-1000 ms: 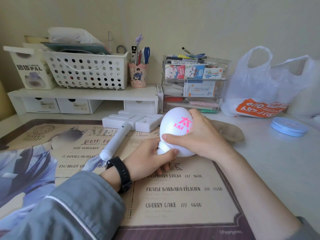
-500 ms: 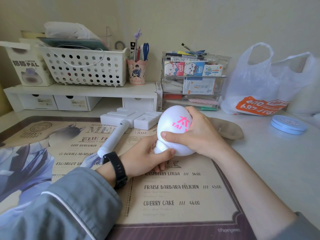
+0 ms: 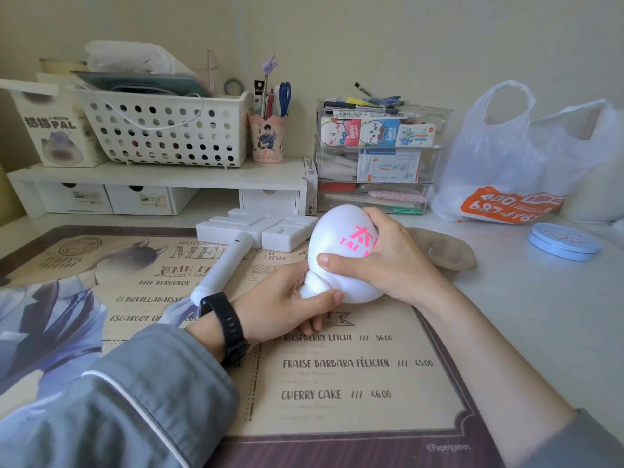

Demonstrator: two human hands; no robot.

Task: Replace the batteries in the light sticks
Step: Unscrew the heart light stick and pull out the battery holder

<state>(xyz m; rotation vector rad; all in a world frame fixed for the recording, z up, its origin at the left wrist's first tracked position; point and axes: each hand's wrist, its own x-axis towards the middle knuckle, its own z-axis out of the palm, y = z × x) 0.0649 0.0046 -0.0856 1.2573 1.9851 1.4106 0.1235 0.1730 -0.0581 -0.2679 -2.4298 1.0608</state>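
There are two light sticks on view and two hands. The first light stick (image 3: 341, 246) has a white egg-shaped bulb with pink print, and both hands hold it just above the desk mat (image 3: 337, 383), near the middle of the tabletop (image 3: 526, 319). The right hand (image 3: 391, 261) wraps the bulb from the right side; its fingers are curled around the back and the thumb lies across the lower front. The left hand (image 3: 280, 302) grasps the narrow white neck under the bulb, with the thumb pressed where the neck meets the bulb. The rest of the handle is hidden inside this hand. The long axis is tilted: the round end points up and away from the person, and the narrow end points down toward the left wrist, which wears one black watch (image 3: 229, 329).

The second light stick (image 3: 229, 265) lies flat on the mat, just left of the hands, and no hand touches it. Its blocky white head is at the far end, near the shelf (image 3: 152, 179), and its round handle runs toward the person and a little to the left.

Behind the right hand lies one beige pouch (image 3: 449, 248). To the right are one blue round tin (image 3: 564, 241) and one white plastic bag (image 3: 499, 157). At the back stand one white basket (image 3: 169, 133), one pen cup (image 3: 268, 143) and a stack of three clear drawers (image 3: 378, 163).
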